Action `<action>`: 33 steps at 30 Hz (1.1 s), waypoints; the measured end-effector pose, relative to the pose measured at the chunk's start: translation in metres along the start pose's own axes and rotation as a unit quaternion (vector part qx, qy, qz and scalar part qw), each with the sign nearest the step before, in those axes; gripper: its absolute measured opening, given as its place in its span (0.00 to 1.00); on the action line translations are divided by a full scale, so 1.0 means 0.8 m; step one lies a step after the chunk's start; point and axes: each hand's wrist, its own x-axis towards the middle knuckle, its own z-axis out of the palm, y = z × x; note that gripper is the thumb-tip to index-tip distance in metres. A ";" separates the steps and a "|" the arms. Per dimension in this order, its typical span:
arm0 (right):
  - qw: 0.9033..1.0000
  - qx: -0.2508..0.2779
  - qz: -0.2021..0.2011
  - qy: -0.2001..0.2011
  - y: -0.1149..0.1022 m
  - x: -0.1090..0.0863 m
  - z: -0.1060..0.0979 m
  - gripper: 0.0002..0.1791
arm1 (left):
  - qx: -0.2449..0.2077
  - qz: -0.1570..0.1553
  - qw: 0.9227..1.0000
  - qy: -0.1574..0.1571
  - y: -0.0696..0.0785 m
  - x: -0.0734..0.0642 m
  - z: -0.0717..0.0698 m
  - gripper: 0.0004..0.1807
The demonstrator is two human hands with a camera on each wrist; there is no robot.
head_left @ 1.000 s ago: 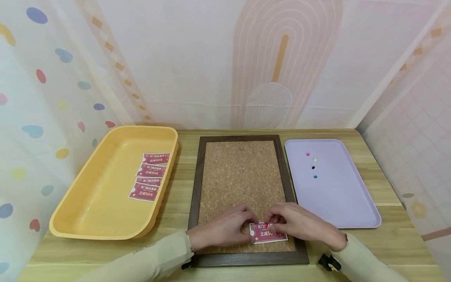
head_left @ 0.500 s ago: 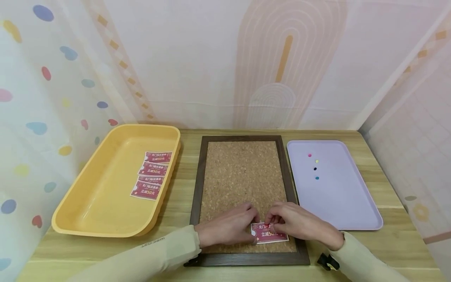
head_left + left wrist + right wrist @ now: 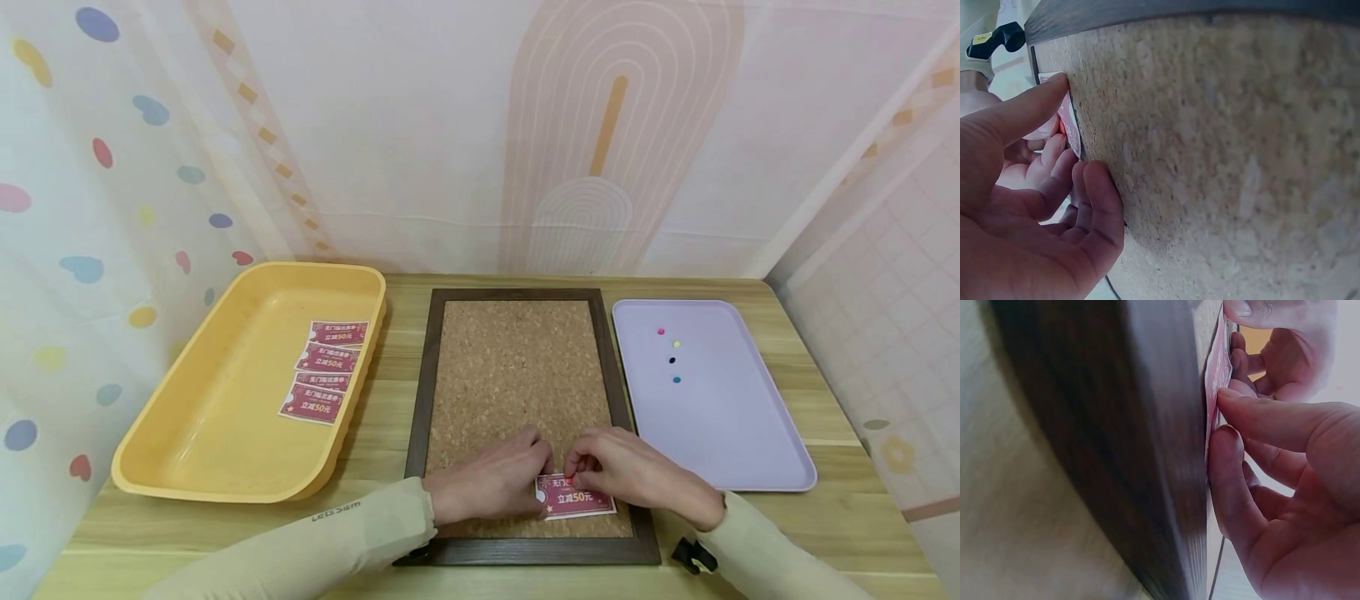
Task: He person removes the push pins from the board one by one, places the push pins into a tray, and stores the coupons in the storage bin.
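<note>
A red printed paper coupon lies near the lower right corner of the framed cork board. My left hand holds the coupon's left end, thumb and fingers at its edge; in the left wrist view the thumb presses one corner. With curled fingers, my right hand pinches a small red push pin at the coupon's upper edge. The red pin also shows between the right fingers in the left wrist view. Whether its point is in the cork is hidden.
On the left stands a deep yellow tray with several similar coupons along its right side. A shallow lilac tray at the right holds several coloured push pins. A patterned curtain closes the back.
The head view has shifted slightly, moving the whole scene a little to the right. Both hands stay at the coupon with almost the same hold.
</note>
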 end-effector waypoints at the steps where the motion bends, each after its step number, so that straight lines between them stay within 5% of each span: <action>1: 1.000 -0.002 0.000 0.002 0.000 0.001 0.000 0.07 | -0.002 -0.002 1.000 0.000 0.000 0.000 0.000 0.18; 14: 1.000 0.001 0.002 0.006 0.000 0.001 0.000 0.08 | -0.099 -0.002 0.995 0.000 -0.004 0.009 -0.001 0.10; 25: 1.000 0.020 0.003 0.004 0.001 0.001 0.000 0.08 | -0.217 0.019 0.976 0.004 -0.017 0.013 -0.004 0.06; 33: 1.000 0.018 0.003 0.002 0.003 0.001 0.002 0.08 | -0.240 0.017 0.970 0.010 -0.025 0.015 -0.003 0.07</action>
